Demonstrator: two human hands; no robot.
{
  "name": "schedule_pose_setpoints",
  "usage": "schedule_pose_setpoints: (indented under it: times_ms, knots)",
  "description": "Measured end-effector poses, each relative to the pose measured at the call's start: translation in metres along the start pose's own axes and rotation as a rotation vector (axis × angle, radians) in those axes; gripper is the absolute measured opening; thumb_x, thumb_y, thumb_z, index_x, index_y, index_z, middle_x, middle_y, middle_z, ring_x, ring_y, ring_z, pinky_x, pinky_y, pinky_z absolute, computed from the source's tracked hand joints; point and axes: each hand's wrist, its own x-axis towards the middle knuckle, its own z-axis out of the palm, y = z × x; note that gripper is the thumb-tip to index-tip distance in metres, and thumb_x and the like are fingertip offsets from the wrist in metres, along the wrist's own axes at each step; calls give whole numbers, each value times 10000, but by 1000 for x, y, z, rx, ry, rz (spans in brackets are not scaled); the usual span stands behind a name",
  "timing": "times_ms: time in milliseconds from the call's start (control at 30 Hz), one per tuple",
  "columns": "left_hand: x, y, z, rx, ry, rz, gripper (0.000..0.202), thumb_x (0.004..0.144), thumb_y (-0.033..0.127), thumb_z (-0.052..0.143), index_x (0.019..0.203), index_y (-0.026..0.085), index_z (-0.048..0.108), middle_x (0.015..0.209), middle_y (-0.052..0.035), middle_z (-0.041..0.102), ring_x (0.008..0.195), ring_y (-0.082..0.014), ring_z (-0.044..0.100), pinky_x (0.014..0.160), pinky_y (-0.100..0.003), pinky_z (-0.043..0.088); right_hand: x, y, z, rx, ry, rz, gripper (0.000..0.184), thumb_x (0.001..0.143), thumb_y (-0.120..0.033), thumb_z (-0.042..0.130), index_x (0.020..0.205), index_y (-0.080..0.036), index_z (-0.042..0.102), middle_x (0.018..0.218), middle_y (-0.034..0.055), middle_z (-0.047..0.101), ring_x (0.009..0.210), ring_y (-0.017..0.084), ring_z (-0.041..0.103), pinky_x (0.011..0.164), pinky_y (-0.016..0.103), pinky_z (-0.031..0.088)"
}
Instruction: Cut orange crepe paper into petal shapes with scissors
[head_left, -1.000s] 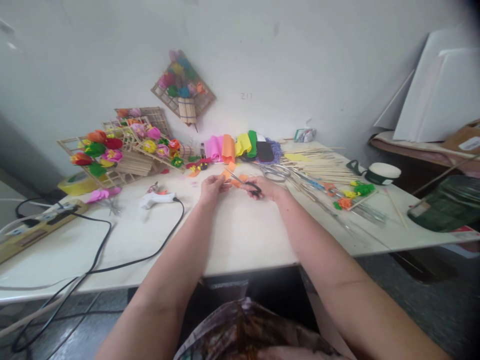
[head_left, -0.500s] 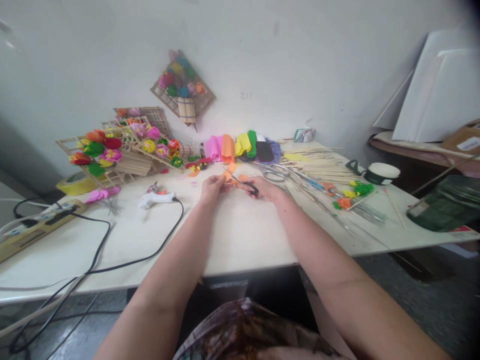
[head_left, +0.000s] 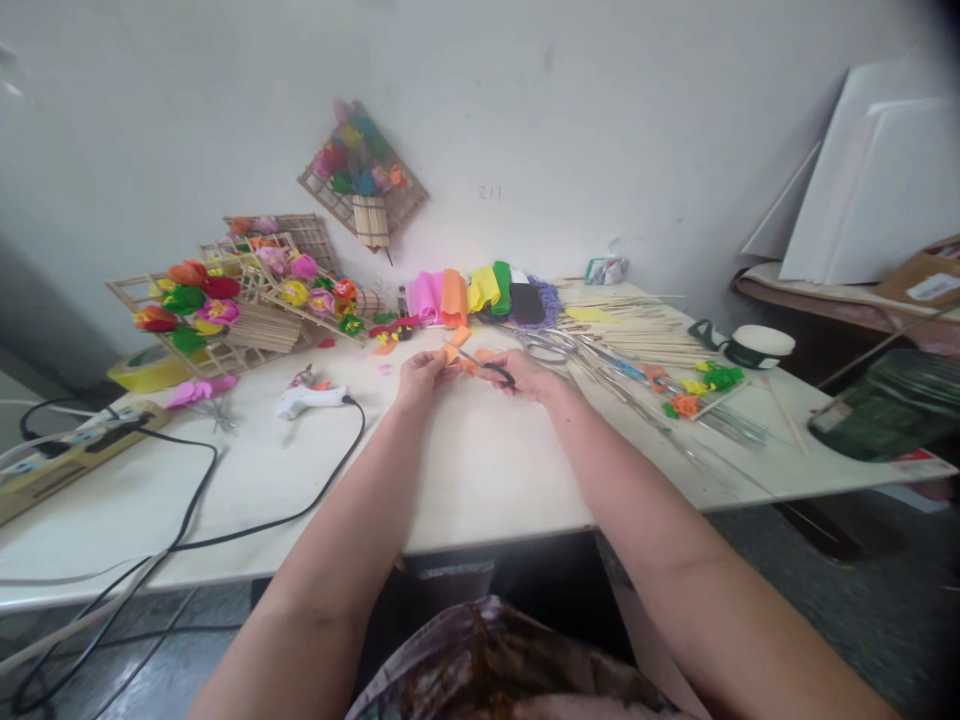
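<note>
Both hands meet at the far middle of the bench (head_left: 465,470), where I see my left hand (head_left: 421,372) pinching a small piece of orange paper (head_left: 453,353) and my right hand (head_left: 525,373) closed through the black handles of a pair of scissors (head_left: 487,365). The blades point toward the left hand and reach the paper.

Against the picture of a second ago, little differs: the hands sit in nearly the same spot, a shade farther from me, and the whole view has slid slightly leftward, so that is mostly my head turning.

Both forearms stretch straight out from my body and converge, wrists low over the bench, palms turned inward toward each other.

Counting outward from the scissors: one white glue gun (head_left: 309,400) lies to their left with its black cord (head_left: 247,520) trailing toward me. Beyond it, two wooden racks of paper flowers (head_left: 217,305) lean near the wall, and a third (head_left: 364,185) hangs on the wall. Behind the scissors stand rolls of coloured paper (head_left: 480,290). To their right lie a heap of wooden sticks (head_left: 637,335), a second, silver pair of scissors (head_left: 544,345) and one roll of tape (head_left: 757,345).
</note>
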Motion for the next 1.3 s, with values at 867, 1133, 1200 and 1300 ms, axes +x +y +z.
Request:
schedule_pose_setpoints:
  times_ms: [867, 1133, 1200, 1300]
  knots:
    - [1, -2, 4, -69, 134, 60, 132, 628, 25, 676, 712, 93, 600, 681, -14, 637, 648, -107, 649, 867, -331, 510, -4, -4, 5, 24, 29, 86, 244, 715, -346, 699, 764, -124, 609, 448, -62, 444, 358, 37, 365, 312, 145, 271]
    - [0, -1, 8, -97, 96, 19, 138, 635, 1, 670, 722, 87, 606, 681, -14, 638, 645, -106, 652, 877, -335, 515, -2, -3, 7, 54, 46, 122, 309, 728, -430, 681, 803, -139, 609, 449, -59, 480, 312, 30, 361, 297, 151, 262]
    - [0, -2, 9, -91, 85, 16, 143, 628, 9, 683, 726, 86, 612, 687, -15, 637, 643, -102, 649, 869, -333, 520, -2, -3, 7, 67, 52, 122, 345, 719, -461, 681, 822, -138, 618, 449, -57, 485, 310, 32, 365, 293, 152, 257]
    - [0, -2, 9, -86, 72, 4, 147, 622, 17, 694, 731, 81, 618, 694, -20, 638, 631, -100, 647, 855, -326, 524, -2, -4, 7, 94, 49, 127, 352, 721, -462, 678, 839, -136, 621, 452, -56, 488, 315, 32, 372, 299, 148, 264]
